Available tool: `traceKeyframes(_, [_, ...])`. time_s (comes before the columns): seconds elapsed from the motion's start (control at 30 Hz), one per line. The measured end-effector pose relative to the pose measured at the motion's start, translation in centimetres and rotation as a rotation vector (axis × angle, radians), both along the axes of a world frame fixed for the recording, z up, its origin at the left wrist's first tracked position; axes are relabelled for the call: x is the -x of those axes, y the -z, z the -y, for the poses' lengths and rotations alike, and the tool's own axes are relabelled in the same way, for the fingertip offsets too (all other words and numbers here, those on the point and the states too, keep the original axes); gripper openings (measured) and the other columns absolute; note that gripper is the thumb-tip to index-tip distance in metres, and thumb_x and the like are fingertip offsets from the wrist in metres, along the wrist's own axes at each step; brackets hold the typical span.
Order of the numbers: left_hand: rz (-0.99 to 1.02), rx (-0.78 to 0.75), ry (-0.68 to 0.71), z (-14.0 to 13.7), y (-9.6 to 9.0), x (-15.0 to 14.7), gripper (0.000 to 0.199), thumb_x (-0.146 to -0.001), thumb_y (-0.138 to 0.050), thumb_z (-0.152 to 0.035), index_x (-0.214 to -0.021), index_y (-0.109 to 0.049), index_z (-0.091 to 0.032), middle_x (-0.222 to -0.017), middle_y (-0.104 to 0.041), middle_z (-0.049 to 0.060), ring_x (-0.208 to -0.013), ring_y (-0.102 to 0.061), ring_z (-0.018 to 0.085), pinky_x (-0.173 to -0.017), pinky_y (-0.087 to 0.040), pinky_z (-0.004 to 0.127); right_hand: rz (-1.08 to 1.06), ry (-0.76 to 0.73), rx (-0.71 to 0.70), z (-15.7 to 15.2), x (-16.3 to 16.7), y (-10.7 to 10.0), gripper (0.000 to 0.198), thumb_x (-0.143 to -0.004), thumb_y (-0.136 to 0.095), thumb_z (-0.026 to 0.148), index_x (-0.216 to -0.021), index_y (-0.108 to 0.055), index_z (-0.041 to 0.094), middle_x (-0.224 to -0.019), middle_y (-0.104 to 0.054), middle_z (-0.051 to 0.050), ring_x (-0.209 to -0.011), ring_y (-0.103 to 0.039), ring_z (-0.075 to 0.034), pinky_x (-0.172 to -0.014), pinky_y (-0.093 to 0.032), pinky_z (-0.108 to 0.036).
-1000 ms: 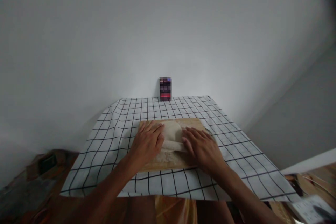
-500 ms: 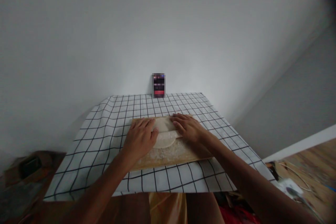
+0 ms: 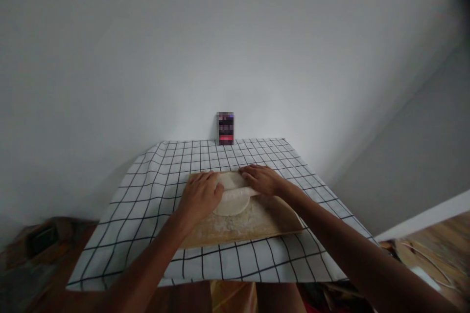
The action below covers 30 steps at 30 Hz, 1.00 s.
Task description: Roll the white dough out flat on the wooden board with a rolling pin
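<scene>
A pale rolling pin [image 3: 236, 194] lies crosswise on a flattened, roundish sheet of dough [image 3: 231, 208]. My left hand [image 3: 203, 193] is over the pin's left end, fingers pointing forward and thumb toward the middle. Over the other end rests my right hand [image 3: 262, 179], its fingers bent and close together. Both hands are closed on the pin, and they hide its ends. Beneath the dough is a flour-dusted wooden board [image 3: 257, 227]. Dough shows both in front of the pin and behind it.
A black-and-white checked cloth [image 3: 147, 195] covers the table. At its far edge a pixelated phone-like object [image 3: 225, 128] stands against the wall [image 3: 227, 49]. An open cardboard box [image 3: 44, 237] is low on the left. A pale cable [image 3: 429, 259] lies low on the right.
The whole view has shifted, so the table appears lower. My right hand's fingers are more bent over the pin than before. Both hands stay on it.
</scene>
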<state>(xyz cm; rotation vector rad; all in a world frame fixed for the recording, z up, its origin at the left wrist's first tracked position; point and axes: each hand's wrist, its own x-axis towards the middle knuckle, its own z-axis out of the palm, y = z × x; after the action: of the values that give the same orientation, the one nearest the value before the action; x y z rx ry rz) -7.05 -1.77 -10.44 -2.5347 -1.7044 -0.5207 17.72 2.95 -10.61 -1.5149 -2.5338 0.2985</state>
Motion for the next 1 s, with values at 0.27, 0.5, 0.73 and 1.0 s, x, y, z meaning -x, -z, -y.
traceKeyframes(0.27, [-0.005, -0.098, 0.002, 1.6, 0.0, -0.4, 0.045, -0.104, -0.044, -0.025, -0.139, -0.067, -0.009, -0.14, -0.073, 0.017, -0.137, -0.062, 0.035, -0.121, -0.045, 0.055, -0.072, 0.053, -0.158, 3.6, -0.2, 1.1, 0.05, -0.113, -0.031, 0.041, -0.15, -0.06, 0.022, -0.156, -0.062, -0.01, -0.148, -0.053, -0.028, -0.125, -0.039, -0.051])
traceKeyframes(0.5, [0.003, -0.183, 0.046, 5.4, 1.3, -0.2, 0.051, -0.109, -0.036, -0.033, -0.147, -0.063, -0.011, -0.156, -0.062, 0.015, -0.153, -0.048, 0.038, -0.126, -0.038, 0.064, -0.119, 0.187, -0.26, 10.9, 0.7, 2.5, 0.05, -0.113, -0.029, 0.039, -0.147, -0.062, 0.021, -0.156, -0.063, -0.01, -0.149, -0.053, -0.028, -0.124, -0.04, -0.051])
traceKeyframes(0.73, [-0.007, -0.128, 0.056, 6.2, 1.5, 0.2, 0.053, -0.111, -0.037, -0.041, -0.145, -0.065, -0.011, -0.154, -0.063, 0.016, -0.149, -0.054, 0.037, -0.124, -0.043, 0.062, -0.095, 0.169, -0.239, 8.1, 0.7, 1.1, 0.049, -0.113, -0.032, 0.042, -0.132, -0.072, 0.019, -0.151, -0.066, -0.014, -0.142, -0.059, -0.029, -0.121, -0.044, -0.049])
traceKeyframes(1.0, [0.077, -0.049, -0.011, 4.6, -0.3, 0.3, 0.047, -0.111, -0.041, -0.041, -0.144, -0.063, -0.015, -0.143, -0.071, 0.015, -0.136, -0.064, 0.032, -0.116, -0.052, 0.053, -0.06, -0.081, -0.057, -1.1, 1.9, -1.1, 0.047, -0.115, -0.032, 0.043, -0.128, -0.073, 0.023, -0.138, -0.074, -0.01, -0.134, -0.065, -0.025, -0.112, -0.05, -0.041])
